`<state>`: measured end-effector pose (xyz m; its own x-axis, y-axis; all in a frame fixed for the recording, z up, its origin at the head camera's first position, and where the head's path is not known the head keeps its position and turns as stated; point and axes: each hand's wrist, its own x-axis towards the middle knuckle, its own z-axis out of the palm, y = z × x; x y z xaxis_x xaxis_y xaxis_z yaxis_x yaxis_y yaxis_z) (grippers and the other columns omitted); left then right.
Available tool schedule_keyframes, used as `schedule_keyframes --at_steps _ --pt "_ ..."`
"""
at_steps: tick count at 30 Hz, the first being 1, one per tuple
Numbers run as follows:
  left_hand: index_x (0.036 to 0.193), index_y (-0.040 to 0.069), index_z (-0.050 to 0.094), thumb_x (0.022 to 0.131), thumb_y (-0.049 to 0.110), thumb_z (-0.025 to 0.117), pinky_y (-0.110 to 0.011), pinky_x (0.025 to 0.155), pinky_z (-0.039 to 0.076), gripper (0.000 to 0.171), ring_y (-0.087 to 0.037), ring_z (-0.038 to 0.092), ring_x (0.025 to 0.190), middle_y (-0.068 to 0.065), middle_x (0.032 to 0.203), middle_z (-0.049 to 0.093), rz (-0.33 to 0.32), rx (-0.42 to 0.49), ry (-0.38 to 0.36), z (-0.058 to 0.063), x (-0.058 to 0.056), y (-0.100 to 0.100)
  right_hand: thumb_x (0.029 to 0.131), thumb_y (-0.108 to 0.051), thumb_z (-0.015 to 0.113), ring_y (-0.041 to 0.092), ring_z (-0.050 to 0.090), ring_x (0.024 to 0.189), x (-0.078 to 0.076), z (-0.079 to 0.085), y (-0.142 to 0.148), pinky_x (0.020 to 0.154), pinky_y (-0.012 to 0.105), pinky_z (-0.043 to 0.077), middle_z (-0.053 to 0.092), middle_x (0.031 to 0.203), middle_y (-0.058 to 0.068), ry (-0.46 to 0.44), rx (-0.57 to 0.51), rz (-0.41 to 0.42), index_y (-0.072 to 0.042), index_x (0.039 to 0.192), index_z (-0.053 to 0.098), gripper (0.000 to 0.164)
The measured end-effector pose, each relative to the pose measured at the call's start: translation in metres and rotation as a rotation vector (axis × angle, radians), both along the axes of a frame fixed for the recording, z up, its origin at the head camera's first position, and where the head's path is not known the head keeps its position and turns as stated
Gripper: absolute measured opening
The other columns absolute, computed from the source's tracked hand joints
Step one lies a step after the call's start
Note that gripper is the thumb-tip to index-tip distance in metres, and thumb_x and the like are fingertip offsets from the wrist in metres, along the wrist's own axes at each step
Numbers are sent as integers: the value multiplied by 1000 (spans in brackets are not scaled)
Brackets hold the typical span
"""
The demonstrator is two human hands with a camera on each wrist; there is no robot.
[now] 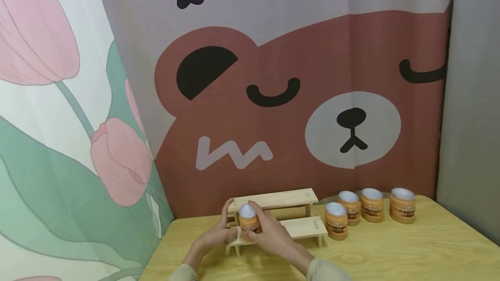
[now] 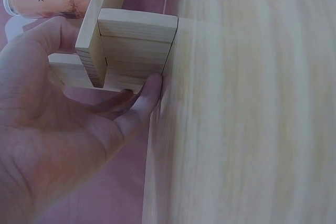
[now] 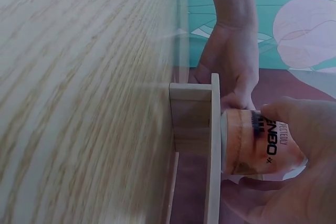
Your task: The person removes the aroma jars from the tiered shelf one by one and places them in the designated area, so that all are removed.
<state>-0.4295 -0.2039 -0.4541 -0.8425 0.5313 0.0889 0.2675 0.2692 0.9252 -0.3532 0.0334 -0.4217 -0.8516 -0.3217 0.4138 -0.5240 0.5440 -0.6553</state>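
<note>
My right hand (image 1: 273,231) grips an orange jar (image 1: 248,220) with a whitish lid, fingers and thumb around its sides. The jar stands upright at the left end of the lower step of a pale wooden two-tier stand (image 1: 304,227); in the right wrist view, the jar's (image 3: 249,142) base is right at the board. At the stand's left end is my left hand (image 1: 215,235). Its thumb lies beside the jar's base over the lower step, and in the left wrist view the left hand's (image 2: 68,114) other fingers extend along the stand's wooden end (image 2: 139,27).
Several similar orange jars (image 1: 372,205) stand on the wood-grain table (image 1: 375,259) to the right of the stand, the nearest jar (image 1: 336,220) close to the lower step's right end. Behind the table hangs a bear-print curtain (image 1: 289,142); a tulip-print curtain (image 1: 78,164) borders the left.
</note>
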Motion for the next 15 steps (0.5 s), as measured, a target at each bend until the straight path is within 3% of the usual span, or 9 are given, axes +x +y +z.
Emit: schedule_keyframes --at_steps 2,6,15 --pt "161 35 -14 92 9 63 -41 71 44 106 -39 45 110 -25 161 -12 2 0 3 1 0 2 91 -36 78 33 62 103 0 0 -1 72 51 54 56 127 19 9 -14 4 -19 159 34 83" --pt "160 38 -13 92 7 62 -36 62 40 106 -25 48 78 -20 162 -16 2 0 1 3 0 3 90 -29 79 33 62 105 -1 1 -4 76 52 54 57 126 19 37 -44 10 -15 158 35 82" --pt "161 33 -14 91 5 62 -33 58 40 107 -21 48 70 -19 161 -19 -5 4 3 1 2 1 87 -18 82 32 59 113 -7 -9 -9 87 51 52 56 132 15 42 -170 47 -14 156 37 82"
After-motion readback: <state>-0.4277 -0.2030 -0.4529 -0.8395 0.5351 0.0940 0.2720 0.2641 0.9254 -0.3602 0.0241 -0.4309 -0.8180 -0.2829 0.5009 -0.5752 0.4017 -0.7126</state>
